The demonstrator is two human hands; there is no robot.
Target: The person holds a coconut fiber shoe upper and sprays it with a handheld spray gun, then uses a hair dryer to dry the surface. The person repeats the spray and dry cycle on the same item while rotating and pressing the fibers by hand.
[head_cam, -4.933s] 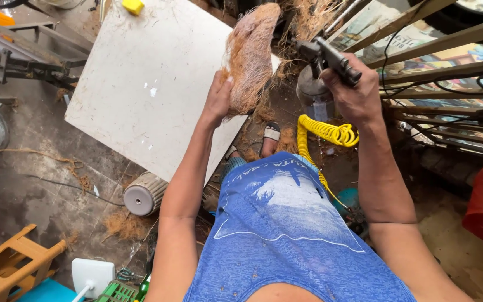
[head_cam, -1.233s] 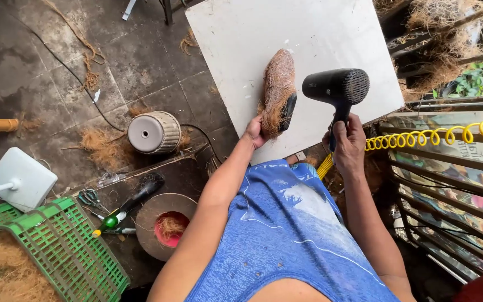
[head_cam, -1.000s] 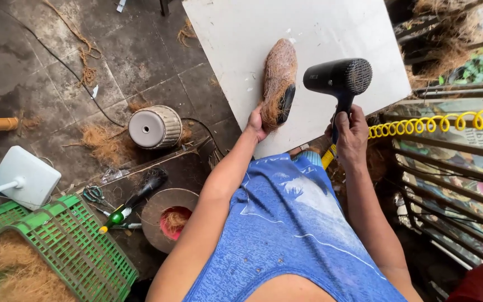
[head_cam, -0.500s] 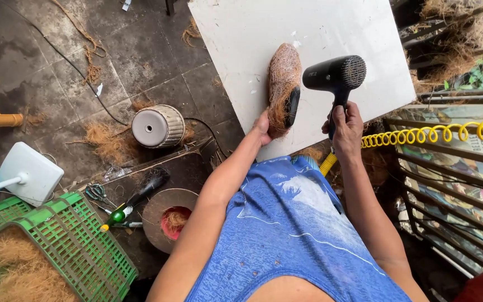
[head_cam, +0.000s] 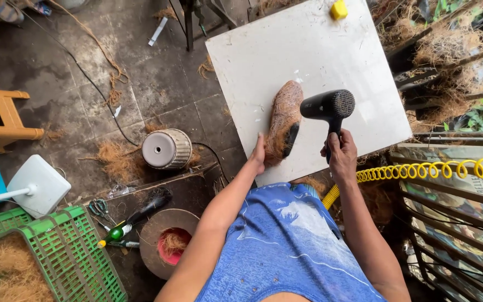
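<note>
Brown fibre-covered form (head_cam: 284,117) upright; black hairdryer (head_cam: 327,106) beside.

Both bare arms reach forward from the torso, elbows bent, forearms angling slightly towards each other. The left hand (head_cam: 259,157) lies with its fingers pressed together and stretched forward, the thumb out of sight beneath them. The right hand (head_cam: 341,154) is curled into a closed fist, knuckles upward, fingers wrapped tight and thumb laid along their side, wrist straight.

A flat printed sheet with coloured pictures and pale lettering (head_cam: 454,223) lies under the metal bars (head_cam: 448,193), right of the white square desk (head_cam: 308,50).
</note>
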